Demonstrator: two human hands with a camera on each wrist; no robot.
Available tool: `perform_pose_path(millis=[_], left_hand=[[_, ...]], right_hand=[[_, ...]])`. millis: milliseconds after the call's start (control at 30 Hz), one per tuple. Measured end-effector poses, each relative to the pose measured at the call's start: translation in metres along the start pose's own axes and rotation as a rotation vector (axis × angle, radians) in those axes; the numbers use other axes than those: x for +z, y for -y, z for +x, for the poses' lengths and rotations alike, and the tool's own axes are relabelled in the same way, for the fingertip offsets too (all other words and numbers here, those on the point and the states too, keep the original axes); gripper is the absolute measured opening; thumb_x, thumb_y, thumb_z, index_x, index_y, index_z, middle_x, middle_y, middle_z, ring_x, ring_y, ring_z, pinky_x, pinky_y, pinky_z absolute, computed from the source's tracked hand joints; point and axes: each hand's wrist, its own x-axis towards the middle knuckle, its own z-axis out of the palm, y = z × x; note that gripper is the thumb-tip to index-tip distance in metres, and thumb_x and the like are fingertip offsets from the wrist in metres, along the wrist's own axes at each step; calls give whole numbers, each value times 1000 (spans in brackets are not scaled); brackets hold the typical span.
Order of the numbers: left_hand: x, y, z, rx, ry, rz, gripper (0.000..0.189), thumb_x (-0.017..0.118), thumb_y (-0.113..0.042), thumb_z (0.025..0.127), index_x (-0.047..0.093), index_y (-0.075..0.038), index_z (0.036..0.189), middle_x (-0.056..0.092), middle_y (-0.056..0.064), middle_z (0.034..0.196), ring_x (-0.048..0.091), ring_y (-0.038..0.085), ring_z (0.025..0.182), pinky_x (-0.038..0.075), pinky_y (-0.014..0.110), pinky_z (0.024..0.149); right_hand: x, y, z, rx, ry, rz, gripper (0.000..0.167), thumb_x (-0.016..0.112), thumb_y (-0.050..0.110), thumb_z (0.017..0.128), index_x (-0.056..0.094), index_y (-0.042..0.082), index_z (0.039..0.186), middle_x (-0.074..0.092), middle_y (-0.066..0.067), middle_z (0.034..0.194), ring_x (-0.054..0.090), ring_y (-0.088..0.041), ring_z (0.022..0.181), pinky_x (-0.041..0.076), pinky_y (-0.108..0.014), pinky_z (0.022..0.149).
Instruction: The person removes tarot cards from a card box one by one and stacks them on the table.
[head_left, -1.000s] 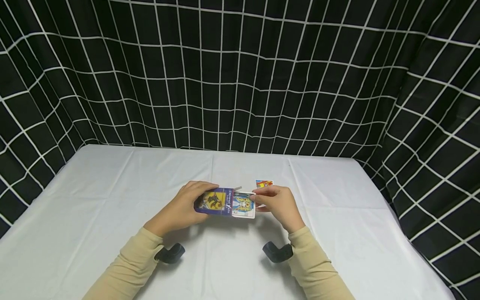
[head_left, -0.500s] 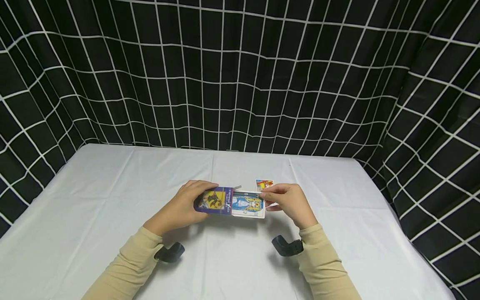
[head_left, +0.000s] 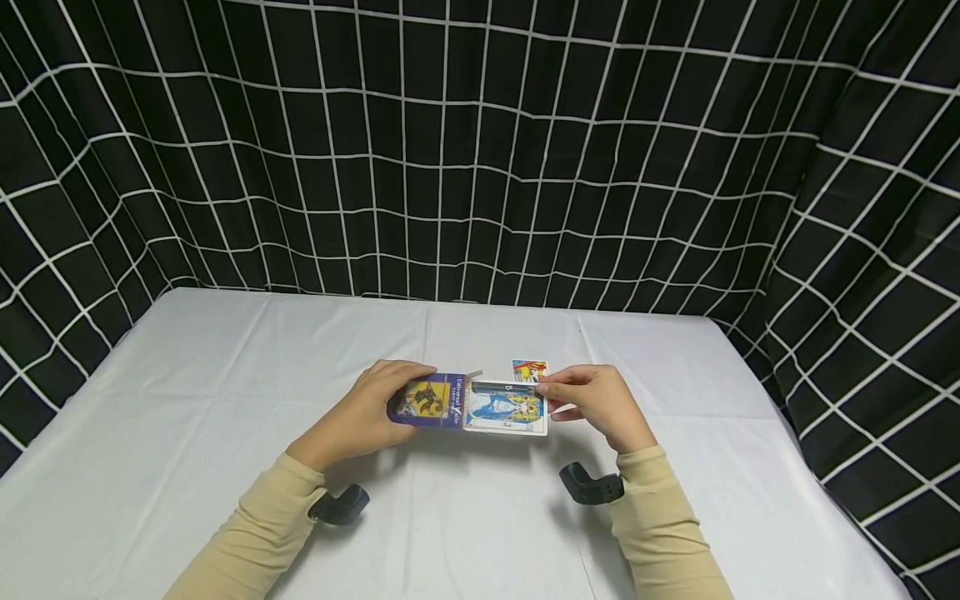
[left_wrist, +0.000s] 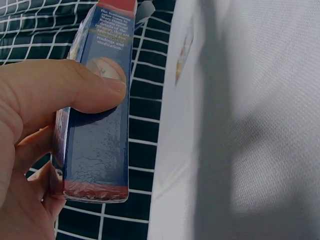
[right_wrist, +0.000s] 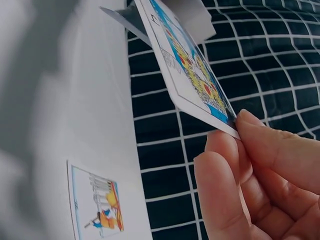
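Observation:
My left hand (head_left: 372, 407) grips a purple-blue tarot card box (head_left: 427, 402) held level over the table, its open end facing right. In the left wrist view the thumb lies along the box's narrow side (left_wrist: 100, 145). From the open end a tarot card (head_left: 504, 408) with a blue-robed figure sticks out, most of its face showing. My right hand (head_left: 598, 403) pinches that card's far right corner between thumb and fingers, as the right wrist view shows up close. Another tarot card (right_wrist: 100, 205) lies face up on the table behind, partly covered by the right hand and held card in the head view.
A white cloth covers the table (head_left: 225, 367). A black curtain (head_left: 465, 167) with white grid lines stands behind it and at both sides. The box's flap (right_wrist: 125, 22) stands out from its open end. Black wrist mounts (head_left: 592, 485) sit below both hands.
My right hand has moved to the right, drawing the card further out of the box. The left hand and the box have stayed in place.

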Motion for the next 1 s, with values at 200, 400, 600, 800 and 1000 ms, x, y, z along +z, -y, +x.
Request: perform_pose_path(millis=[200, 400, 600, 800, 1000], left_hand=[[0, 0, 0, -8, 5, -3, 73, 82, -9, 71, 56, -12, 139, 59, 8, 140, 48, 28, 132, 34, 53, 113], [-1, 1, 1, 0, -3, -2, 73, 82, -10, 70, 56, -11, 139, 60, 8, 139, 48, 28, 131, 35, 52, 112], [-2, 1, 1, -3, -2, -3, 73, 81, -10, 71, 56, -12, 139, 60, 8, 139, 48, 28, 130, 35, 51, 111], [-2, 1, 0, -3, -6, -4, 72, 81, -10, 71, 56, -12, 138, 60, 8, 139, 49, 28, 130, 36, 51, 111], [-2, 1, 0, -1, -8, -5, 73, 81, -9, 70, 56, -11, 138, 60, 7, 139, 49, 27, 129, 35, 51, 112]], right_hand=[[-9, -1, -1, 11, 9, -25, 28, 71, 11, 88, 71, -11, 106, 73, -2, 80, 68, -10, 69, 61, -32, 70], [-19, -3, -1, 20, -4, -18, 32, 70, 11, 89, 69, -13, 109, 73, -2, 82, 68, -8, 70, 61, -30, 69], [-28, -4, -2, 31, -24, -11, 34, 69, 11, 90, 67, -15, 113, 74, 0, 83, 68, -7, 70, 61, -29, 69], [-32, -3, -2, 36, -45, 41, 38, 69, 10, 91, 63, -17, 117, 73, 3, 81, 69, -5, 69, 61, -26, 69], [-33, -6, -1, 43, -71, 105, 41, 69, 10, 91, 60, -19, 120, 72, 7, 78, 70, -4, 69, 60, -25, 68]])
